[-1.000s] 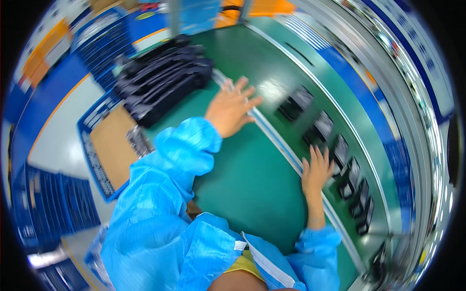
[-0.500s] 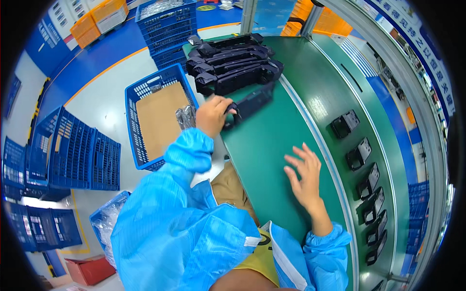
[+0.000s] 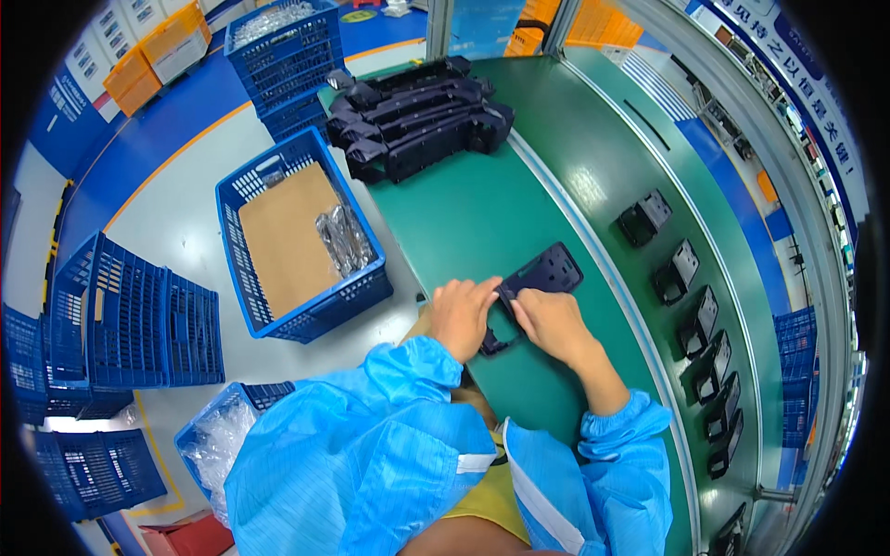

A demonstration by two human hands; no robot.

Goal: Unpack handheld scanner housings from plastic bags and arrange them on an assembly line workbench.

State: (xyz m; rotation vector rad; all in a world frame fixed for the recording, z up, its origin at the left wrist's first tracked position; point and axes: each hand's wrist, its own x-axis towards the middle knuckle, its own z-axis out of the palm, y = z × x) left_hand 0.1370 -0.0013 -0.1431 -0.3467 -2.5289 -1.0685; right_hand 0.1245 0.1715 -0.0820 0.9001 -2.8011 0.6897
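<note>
A black plastic frame part [image 3: 556, 267] rests on or just above the green table [image 3: 445, 227] in front of me. It has a flat panel with small holes at its far end and an open frame at its near end. My left hand [image 3: 461, 318] grips its left edge with bent fingers. On its other side my right hand [image 3: 553, 324] is closed on the middle of the part, fingertips close to those of the left. Whether anything small sits between the right fingers is hidden. Similar black parts [image 3: 417, 120] lie stacked at the table's far end.
A blue crate [image 3: 320, 322] with cardboard and clear-wrapped pieces [image 3: 345, 241] stands left of the table. To the right, a green conveyor [image 3: 593, 157] carries several black parts [image 3: 644, 218] in a row. Blue crates [image 3: 190, 324] are stacked farther left.
My left hand has brought the black frame part from beside the stack back toward me. My right hand, open and apart before, has moved left and closed on it.
</note>
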